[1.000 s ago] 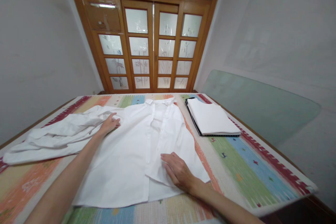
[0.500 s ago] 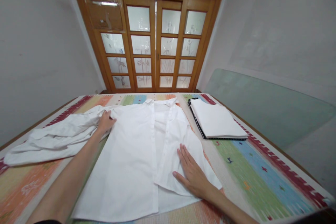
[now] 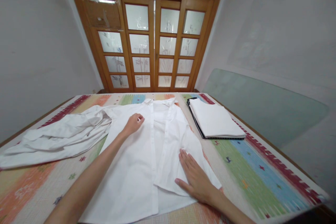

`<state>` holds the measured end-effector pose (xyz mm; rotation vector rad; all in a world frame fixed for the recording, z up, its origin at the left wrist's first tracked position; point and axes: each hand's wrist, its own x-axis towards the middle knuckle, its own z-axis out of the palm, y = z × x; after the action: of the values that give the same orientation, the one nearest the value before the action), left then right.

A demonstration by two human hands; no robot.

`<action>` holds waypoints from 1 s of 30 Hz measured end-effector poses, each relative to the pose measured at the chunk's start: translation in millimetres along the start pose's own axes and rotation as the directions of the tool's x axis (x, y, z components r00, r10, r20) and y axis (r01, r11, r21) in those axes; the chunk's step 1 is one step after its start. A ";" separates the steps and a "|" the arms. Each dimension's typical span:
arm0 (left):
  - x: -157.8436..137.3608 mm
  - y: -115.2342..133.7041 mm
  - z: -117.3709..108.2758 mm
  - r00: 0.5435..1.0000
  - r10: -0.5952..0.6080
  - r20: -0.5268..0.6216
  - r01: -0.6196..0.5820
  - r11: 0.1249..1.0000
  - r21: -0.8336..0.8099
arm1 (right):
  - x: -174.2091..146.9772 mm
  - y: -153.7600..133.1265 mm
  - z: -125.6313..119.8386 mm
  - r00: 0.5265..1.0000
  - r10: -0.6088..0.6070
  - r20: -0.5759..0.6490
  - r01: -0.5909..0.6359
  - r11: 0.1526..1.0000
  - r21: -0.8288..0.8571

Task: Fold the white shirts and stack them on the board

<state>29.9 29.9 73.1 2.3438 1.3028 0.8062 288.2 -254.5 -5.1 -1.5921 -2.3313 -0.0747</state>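
Observation:
A white button-up shirt point(image 3: 126, 178) lies front side up in the head view, its collar at the far end and its front parted. One sleeve point(image 3: 65, 133) stretches out to the left in loose wrinkles. My left hand point(image 3: 134, 124) is over the left front panel, close to the front edge; its fingers are curled together, and no cloth shows pulled up in them. Flat on the right front panel point(image 3: 170, 161) near the hem rests my right hand point(image 3: 194, 176), fingers extended and thumb apart. The shirt's other sleeve is not visible.
A neat stack of folded clothes point(image 3: 215, 119), white on top with black beneath, lies at the right. Everything rests on a colourful patterned cloth point(image 3: 244, 178). Beyond the far edge stand wooden glazed doors point(image 3: 154, 56), with walls on both sides.
My left hand has let go of the shirt near the sleeve's shoulder and moved right, over the front panel. My right hand stays almost in place. The view has shifted slightly.

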 end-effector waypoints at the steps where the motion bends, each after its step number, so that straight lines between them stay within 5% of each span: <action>1: 1.8 10.5 13.0 0.998 0.023 0.059 -0.018 0.996 -0.087 | 0.1 -0.1 -0.6 1.000 -0.009 0.004 0.009 1.000 -0.005; 5: 12.5 49.6 67.0 0.973 -0.058 0.225 0.145 0.910 -0.388 | 0.6 -2.4 -4.9 1.000 -0.016 0.014 0.016 1.000 -0.011; 8: 28.0 69.3 100.0 0.937 -0.177 0.300 0.305 0.833 -0.462 | 1.0 -4.0 -8.5 0.999 -0.025 0.048 0.026 1.000 -0.002; 14: 59.8 84.2 130.4 0.974 -0.014 0.226 0.142 0.816 -0.560 | 2.2 -5.8 -12.7 0.997 -0.023 0.075 0.021 1.000 0.020; 19: 67.5 83.3 113.1 0.988 0.009 0.156 0.083 0.817 -0.571 | 2.3 -7.6 -13.5 0.998 -0.009 0.068 0.006 0.999 0.037; 24: 41.1 54.1 72.4 1.000 -0.016 -0.027 0.000 0.843 -0.537 | 1.6 -6.2 -14.1 0.995 0.013 0.094 -0.019 0.998 0.063; 30: -11.0 11.9 55.2 0.996 -0.084 0.037 0.091 0.829 -0.552 | -3.7 -4.5 -29.8 0.983 -0.119 0.139 0.105 0.989 0.108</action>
<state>67.6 13.2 32.9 1.8082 0.9872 0.9824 292.1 -266.1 22.8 -1.4621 -2.4915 0.1352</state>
